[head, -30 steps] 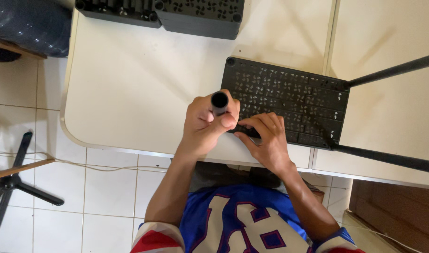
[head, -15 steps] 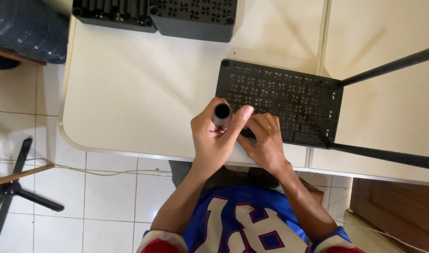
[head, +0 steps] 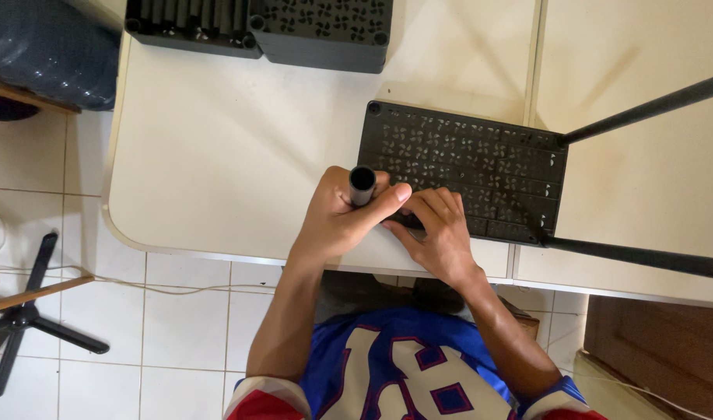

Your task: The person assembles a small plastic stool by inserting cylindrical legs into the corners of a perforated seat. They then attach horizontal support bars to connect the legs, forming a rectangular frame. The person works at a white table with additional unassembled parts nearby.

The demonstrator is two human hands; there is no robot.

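The left hand [head: 337,218] has its fingers wrapped around a black tube [head: 362,184] held upright at the near-left corner of the dark perforated panel [head: 465,171] on the counter [head: 224,148] – stiff, light, likely smooth, best gripped mid-shaft – while the right hand [head: 442,233] lies flat, fingers spread, on that panel's near edge

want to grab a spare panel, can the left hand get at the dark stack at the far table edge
Probably not right away: the left hand is wrapped around a black tube. The table between it and the stack looks bare.
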